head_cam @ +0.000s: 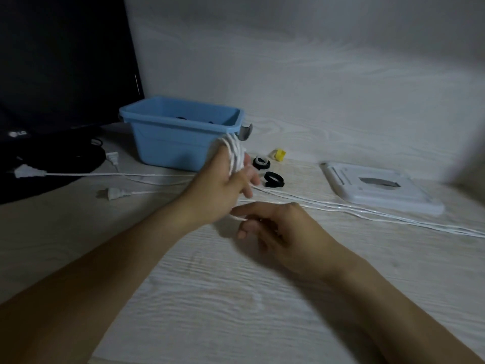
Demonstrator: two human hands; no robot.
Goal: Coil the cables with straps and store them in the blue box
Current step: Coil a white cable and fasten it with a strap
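My left hand [221,185] holds a coil of white cable [234,151], its loops wound over the palm and fingers, just in front of the blue box [168,143]. Close below it, my right hand [278,227] pinches a strand of the same white cable near the left wrist. Several more white cables [367,208] trail to the right across the table. Two black straps [273,179] lie rolled beside the box, with a white one [261,161] and a yellow one [280,154]. Dark items show inside the box.
A black monitor [60,64] stands at the left with a dark base and cords. Three white plugs [115,193] lie left of my hands. A white flat lid [380,186] rests at the right. The wall runs behind.
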